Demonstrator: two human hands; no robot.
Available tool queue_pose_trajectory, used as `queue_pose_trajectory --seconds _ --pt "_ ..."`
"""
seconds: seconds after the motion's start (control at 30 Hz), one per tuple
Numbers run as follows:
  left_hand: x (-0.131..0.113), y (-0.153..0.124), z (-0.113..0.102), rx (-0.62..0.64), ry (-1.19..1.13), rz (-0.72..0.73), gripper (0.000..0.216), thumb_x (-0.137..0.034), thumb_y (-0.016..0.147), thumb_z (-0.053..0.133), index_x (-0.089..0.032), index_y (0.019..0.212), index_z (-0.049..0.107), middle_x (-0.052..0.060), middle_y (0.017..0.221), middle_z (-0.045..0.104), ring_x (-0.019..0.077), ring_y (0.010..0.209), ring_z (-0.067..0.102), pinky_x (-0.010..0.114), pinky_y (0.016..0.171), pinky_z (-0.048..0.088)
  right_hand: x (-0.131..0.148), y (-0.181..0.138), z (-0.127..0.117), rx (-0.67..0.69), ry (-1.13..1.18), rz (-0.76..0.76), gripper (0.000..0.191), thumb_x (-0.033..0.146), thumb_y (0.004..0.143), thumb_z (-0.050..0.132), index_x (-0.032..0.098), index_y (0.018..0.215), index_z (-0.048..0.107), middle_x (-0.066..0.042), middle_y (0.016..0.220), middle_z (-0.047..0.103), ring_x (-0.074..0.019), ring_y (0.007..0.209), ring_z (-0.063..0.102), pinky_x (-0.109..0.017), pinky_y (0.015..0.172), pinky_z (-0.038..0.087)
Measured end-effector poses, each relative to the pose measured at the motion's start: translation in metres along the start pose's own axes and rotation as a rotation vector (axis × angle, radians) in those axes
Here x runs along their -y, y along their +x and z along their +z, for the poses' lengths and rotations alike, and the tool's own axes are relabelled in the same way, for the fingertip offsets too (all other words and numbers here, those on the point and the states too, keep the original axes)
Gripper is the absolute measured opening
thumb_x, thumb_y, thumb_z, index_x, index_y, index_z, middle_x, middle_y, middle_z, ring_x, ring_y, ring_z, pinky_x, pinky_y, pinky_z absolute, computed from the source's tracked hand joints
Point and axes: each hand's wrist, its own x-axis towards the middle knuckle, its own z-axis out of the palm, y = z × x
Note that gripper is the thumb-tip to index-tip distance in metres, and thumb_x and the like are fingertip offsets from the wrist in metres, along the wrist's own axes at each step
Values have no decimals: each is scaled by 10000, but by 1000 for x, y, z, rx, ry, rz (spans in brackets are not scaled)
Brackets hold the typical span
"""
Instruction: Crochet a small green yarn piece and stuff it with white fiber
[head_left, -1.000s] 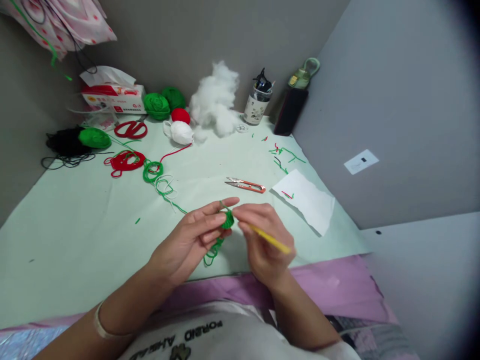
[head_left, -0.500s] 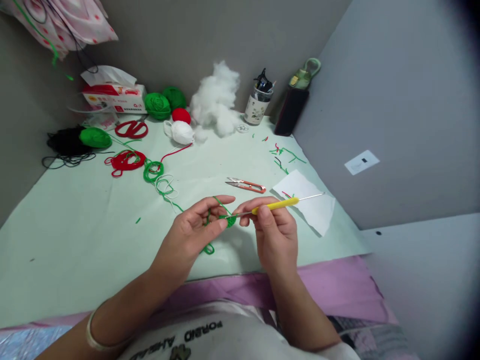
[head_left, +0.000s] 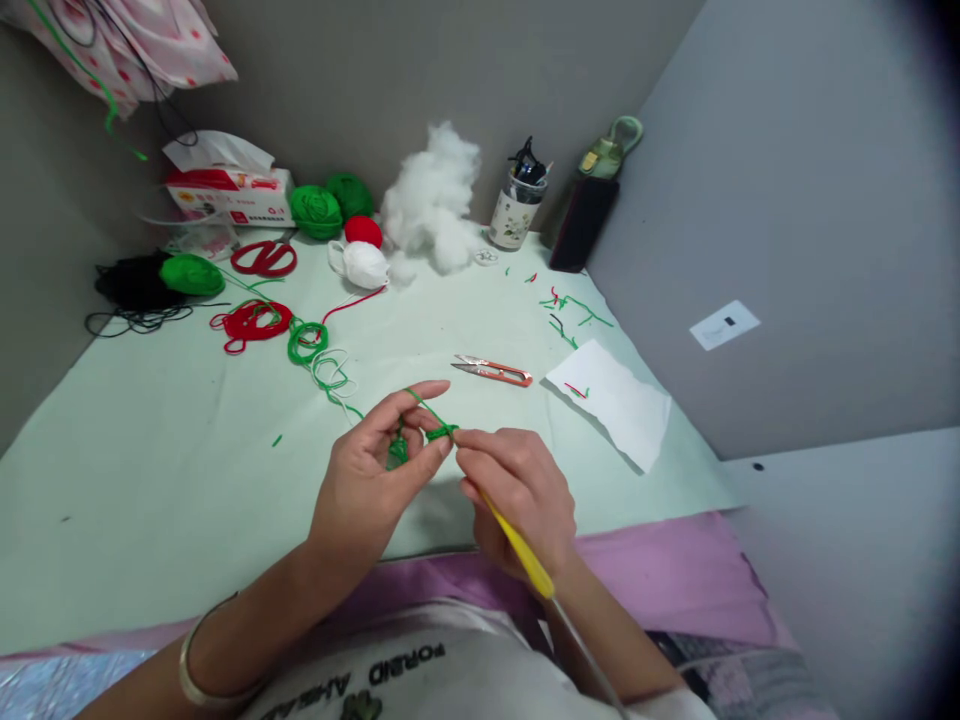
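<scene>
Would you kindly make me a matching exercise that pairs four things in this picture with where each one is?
Things:
1. crochet hook
2. green yarn piece
3. orange snips
4. tissue box

Places:
A. flat on the table, left of the white paper
B. pinched in the left hand
C. far left, behind the red scissors
D. held in the right hand

Pairs: 1-D, 2-B, 3-A, 4-C

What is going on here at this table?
A person works with both hands. The left hand pinches a small green yarn piece, its strand over the forefinger. The right hand holds a yellow crochet hook, tip at that piece. Beyond them, orange snips and white paper lie on the table; yarn balls sit at the back.
</scene>
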Motion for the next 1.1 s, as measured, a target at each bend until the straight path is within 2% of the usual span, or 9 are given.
queue_pose_trajectory --seconds 0.2,0.3,0.53,0.67,0.73,0.8,0.87,1.0,1.1 --pt "2 -1 -2 11 15 24 338 -249 849 792 -320 1177 747 -27 921 614 112 741 473 228 735 422 -4 1 -2 -87 343 234 265 104 992 511 215 1175 667 -89 984 768 -205 868 724 -368 710 599" --pt "2 -1 -4 6 85 51 341 -231 858 782 -339 1180 747 -33 924 622 112 777 485 221 781 417 -4 1 -3 -99 370 260 259 102 993 508 216 1162 669 -80 980 762 -204 852 722 -371 708 601" --pt "5 4 -5 98 6 -53 372 -261 866 775 -354 1224 731 -42 875 593 103 776 492 203 745 429 0 0 -2 -34 7 24 199 168 1033 482 181 1155 639 -118 991 766 -209 867 711 -355 720 597" --pt "5 2 -2 122 -115 -91 410 -273 853 798 -337 1250 716 -39 867 593 91 748 493 194 713 427 0 -2 0 19 -199 -42 228 134 973 606 231 1165 682 -81 1009 756 -200 901 709 -337 792 588" --pt "4 3 -2 188 -254 -169 450 -285 830 823 -311 1265 713 -32 848 595 90 751 513 190 711 430 1 -3 -1 19 -198 -35 268 103 955 621 246 1166 703 -74 1031 743 -202 941 704 -342 825 588" --pt "2 5 -5 261 -406 -290 486 -300 809 840 -279 1278 714 -20 830 600 94 760 535 190 720 439 2 -2 -3 -6 -47 46 286 97 973 580 239 1187 706 -84 1053 735 -210 962 696 -363 819 592" --pt "0 7 -8 283 -490 -376 492 -287 806 839 -251 1282 720 -18 798 593 96 754 544 188 719 441 3 0 -6 -65 186 215 279 107 990 549 236 1171 717 -77 1016 738 -204 918 691 -363 765 587" --pt "-4 8 -10 267 -490 -362 461 -254 810 831 -235 1261 737 -18 800 601 97 755 547 192 729 441 1 7 -5 -242 602 527 218 169 1006 564 253 1023 765 -31 881 724 -163 774 653 -312 655 549" --pt "-5 7 -5 303 -451 -322 438 -262 796 846 -235 1224 758 9 878 668 124 821 585 228 812 466 -1 9 -1 -209 707 606 190 213 1003 596 256 1001 781 -34 930 744 -171 856 679 -312 719 564"
